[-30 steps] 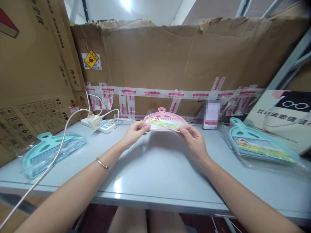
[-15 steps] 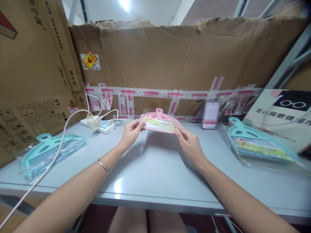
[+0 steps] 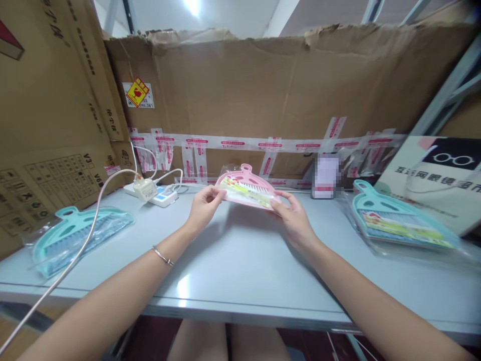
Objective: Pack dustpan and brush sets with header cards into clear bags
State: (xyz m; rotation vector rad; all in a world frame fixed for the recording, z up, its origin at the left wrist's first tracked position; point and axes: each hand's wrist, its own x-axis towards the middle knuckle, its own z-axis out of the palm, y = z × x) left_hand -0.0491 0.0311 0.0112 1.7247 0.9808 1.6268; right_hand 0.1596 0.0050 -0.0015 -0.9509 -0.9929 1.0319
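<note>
Between my two hands is a pink dustpan and brush set (image 3: 248, 186) in clear plastic, with a printed label strip across its front. It is raised over the table and tilted so its face is toward me. My left hand (image 3: 205, 205) pinches its left corner, thumb in front. At the opposite corner my right hand (image 3: 295, 215) grips with the thumb in front and fingers reaching behind the edge. A bagged blue dustpan set (image 3: 80, 233) lies on the table at left. More bagged blue dustpan sets (image 3: 402, 215), apparently stacked, lie at right.
The grey table (image 3: 233, 271) backs onto a taped cardboard box wall (image 3: 233, 90). A power strip with a plug (image 3: 150, 192) sits at back left; its white cable (image 3: 93, 220) crosses the left dustpan. A phone (image 3: 326, 176) leans at the back, near a printed bag (image 3: 432, 180) at right.
The pink dustpan set has tipped so more of its face and label show. My right hand's fingers have spread further behind its right edge. The left hand keeps its pinch.
</note>
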